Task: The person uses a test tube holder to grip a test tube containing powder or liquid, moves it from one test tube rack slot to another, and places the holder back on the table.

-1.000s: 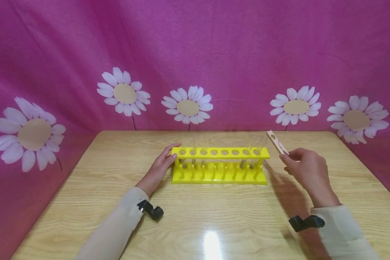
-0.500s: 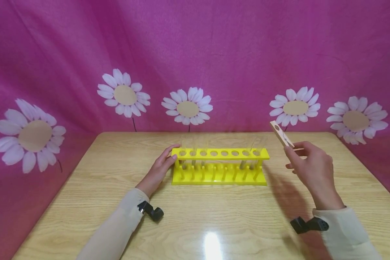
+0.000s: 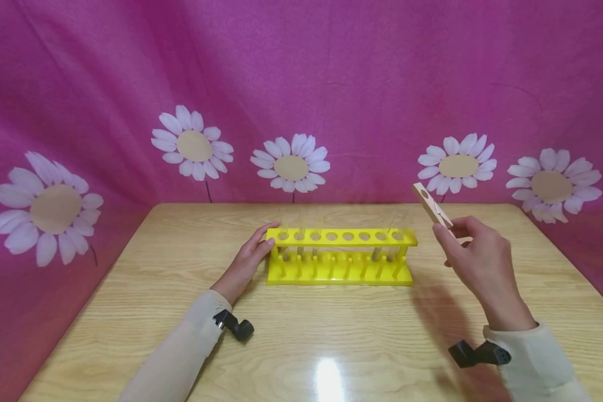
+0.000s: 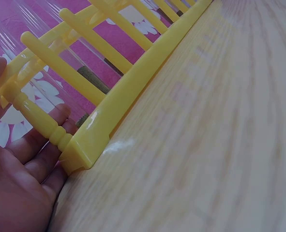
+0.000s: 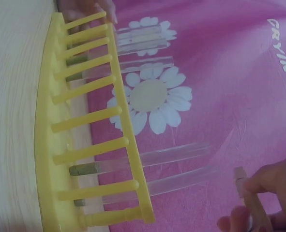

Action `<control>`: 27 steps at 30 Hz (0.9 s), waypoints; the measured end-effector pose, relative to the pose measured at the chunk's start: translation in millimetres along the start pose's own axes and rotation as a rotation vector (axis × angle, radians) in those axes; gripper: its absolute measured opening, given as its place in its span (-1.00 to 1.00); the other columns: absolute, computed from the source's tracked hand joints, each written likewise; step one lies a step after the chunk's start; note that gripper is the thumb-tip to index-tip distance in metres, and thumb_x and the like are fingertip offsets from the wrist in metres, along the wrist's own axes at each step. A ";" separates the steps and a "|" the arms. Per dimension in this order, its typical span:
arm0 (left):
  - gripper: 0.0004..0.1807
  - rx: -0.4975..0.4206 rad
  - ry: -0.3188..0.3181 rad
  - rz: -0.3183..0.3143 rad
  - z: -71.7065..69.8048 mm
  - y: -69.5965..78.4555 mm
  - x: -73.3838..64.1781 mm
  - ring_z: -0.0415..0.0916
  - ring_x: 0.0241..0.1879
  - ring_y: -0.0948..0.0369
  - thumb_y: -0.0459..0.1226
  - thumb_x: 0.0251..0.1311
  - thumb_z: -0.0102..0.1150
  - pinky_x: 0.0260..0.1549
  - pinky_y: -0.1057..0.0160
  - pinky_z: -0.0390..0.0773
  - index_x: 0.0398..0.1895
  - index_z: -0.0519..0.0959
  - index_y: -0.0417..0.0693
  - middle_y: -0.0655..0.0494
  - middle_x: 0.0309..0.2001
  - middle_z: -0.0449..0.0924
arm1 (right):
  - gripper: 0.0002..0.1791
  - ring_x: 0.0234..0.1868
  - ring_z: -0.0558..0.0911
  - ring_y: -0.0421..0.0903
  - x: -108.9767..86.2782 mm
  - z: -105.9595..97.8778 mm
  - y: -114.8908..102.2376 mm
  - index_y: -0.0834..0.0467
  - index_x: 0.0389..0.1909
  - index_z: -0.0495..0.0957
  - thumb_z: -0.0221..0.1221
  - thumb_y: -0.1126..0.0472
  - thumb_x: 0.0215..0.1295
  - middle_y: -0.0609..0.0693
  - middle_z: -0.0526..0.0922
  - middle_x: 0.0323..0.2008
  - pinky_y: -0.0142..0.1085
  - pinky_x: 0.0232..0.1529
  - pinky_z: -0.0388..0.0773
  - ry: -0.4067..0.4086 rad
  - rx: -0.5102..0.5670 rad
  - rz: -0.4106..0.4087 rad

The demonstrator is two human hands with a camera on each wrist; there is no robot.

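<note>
A yellow test tube rack (image 3: 339, 274) stands on the table. My left hand (image 3: 241, 267) grips its left end, the thumb in front near the top bar and the fingers behind the end post (image 4: 38, 118). Clear glass test tubes stand in it, three toward the left end and two toward the right. A dark greenish-grey material (image 4: 92, 78) sits at the bottom of the tubes. In the air right of the rack, my right hand (image 3: 482, 268) pinches a wooden test tube clamp (image 3: 433, 205) that tilts up to the left. One right-end test tube (image 5: 176, 154) leans slightly.
The wood-grain table (image 3: 321, 324) extends around the rack, with its far edge just behind. A magenta cloth (image 3: 362, 84) printed with white daisies hangs at the back and sides. Black wrist cameras sit on both sleeves.
My right hand has lifted the clamp up from beside the rack's right end, shifting right and then slightly back left. The left hand and rack stay put.
</note>
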State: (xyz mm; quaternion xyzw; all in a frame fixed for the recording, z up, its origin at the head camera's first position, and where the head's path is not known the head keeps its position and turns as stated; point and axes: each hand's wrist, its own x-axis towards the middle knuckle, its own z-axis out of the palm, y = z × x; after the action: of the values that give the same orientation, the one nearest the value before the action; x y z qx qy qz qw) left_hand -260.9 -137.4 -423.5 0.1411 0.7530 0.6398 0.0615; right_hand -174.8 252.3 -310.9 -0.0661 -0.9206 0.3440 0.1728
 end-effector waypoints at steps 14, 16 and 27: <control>-0.42 -0.004 -0.007 0.004 -0.3 1.7 -0.3 0.10 0.39 0.12 0.08 0.40 -0.07 0.38 0.00 0.07 0.44 0.21 0.22 0.27 0.46 0.05 | -0.38 -0.55 0.52 0.00 -5.1 6.6 -9.2 0.27 -0.01 0.57 0.02 -0.23 0.37 0.22 0.58 -0.29 -0.30 -0.68 0.49 -0.044 -0.025 -0.033; -0.42 -0.002 -0.007 0.003 -0.4 1.3 0.0 0.09 0.40 0.12 0.08 0.40 -0.07 0.38 0.01 0.07 0.44 0.21 0.23 0.28 0.46 0.05 | -0.42 -0.57 0.54 -0.02 -6.6 8.3 -10.0 0.26 -0.03 0.58 0.04 -0.21 0.37 0.21 0.60 -0.32 -0.30 -0.69 0.49 -0.031 -0.035 -0.080; -0.43 -0.007 -0.016 0.002 -0.8 0.9 0.5 0.04 0.42 0.10 0.06 0.42 -0.09 0.39 -0.01 0.03 0.44 0.20 0.22 0.26 0.48 0.02 | -0.53 -0.58 0.43 -0.03 -11.7 15.4 -14.5 0.29 -0.20 0.65 0.15 -0.09 0.33 0.11 0.61 -0.47 -0.32 -0.72 0.38 0.045 -0.119 -0.234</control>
State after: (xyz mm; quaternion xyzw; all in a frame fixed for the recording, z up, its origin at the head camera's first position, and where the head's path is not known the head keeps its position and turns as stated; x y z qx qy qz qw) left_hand -261.5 -137.8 -422.4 0.1467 0.7502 0.6412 0.0675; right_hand -169.5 229.1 -315.4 0.0240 -0.9366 0.2647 0.2282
